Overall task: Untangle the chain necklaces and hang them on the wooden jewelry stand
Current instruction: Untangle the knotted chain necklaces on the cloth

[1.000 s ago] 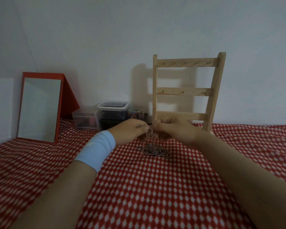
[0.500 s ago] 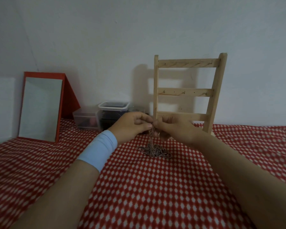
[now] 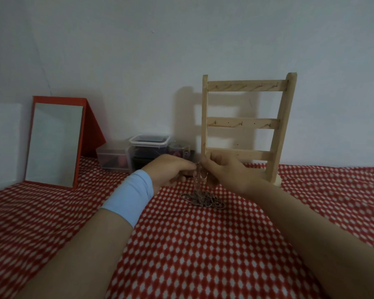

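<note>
In the frame's centre the left hand [image 3: 171, 172] and right hand [image 3: 226, 172] each pinch, grip closed, strands lifted from the chain necklaces [image 3: 203, 200] piled on the red cloth [image 3: 203, 244] below the wooden jewelry stand [image 3: 244, 124]; pulling apart too hard may tighten the knot.

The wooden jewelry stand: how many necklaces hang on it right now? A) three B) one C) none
C: the hooks of the wooden jewelry stand are bare; the chain necklaces lie heaped on the cloth, with strands pinched up by the left hand and the right hand.
</note>
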`<act>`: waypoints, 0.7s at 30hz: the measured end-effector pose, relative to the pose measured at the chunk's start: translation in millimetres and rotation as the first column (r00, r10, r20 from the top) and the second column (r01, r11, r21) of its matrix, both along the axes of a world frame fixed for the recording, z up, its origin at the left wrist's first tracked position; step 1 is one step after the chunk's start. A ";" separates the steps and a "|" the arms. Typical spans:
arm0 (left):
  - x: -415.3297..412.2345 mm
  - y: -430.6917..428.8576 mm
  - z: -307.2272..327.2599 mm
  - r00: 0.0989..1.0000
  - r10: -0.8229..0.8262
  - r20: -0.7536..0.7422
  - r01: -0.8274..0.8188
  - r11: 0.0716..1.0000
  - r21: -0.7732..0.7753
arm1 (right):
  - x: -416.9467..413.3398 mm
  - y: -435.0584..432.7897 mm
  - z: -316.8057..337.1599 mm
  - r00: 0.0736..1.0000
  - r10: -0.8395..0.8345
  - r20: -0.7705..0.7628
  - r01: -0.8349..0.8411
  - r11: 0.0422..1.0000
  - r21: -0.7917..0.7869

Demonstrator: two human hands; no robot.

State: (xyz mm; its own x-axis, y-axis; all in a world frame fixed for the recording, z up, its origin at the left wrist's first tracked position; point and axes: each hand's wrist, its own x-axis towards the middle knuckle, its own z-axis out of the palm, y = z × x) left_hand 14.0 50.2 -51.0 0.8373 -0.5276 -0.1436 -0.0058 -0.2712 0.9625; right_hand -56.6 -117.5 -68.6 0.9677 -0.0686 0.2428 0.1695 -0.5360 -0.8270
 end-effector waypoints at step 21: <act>-4.8 -0.1 1.3 0.954 -0.064 0.293 0.056 0.998 0.035 | -2.2 -14.7 9.8 0.996 0.081 -0.030 -0.080 0.996 0.028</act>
State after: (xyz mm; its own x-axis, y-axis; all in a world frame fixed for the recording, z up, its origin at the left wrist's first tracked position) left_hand 9.2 50.1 -49.7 0.8113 -0.5777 0.0896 -0.3045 -0.2866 0.9084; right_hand -58.8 -132.1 -58.8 0.9773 0.0039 0.2116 0.1853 -0.4991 -0.8465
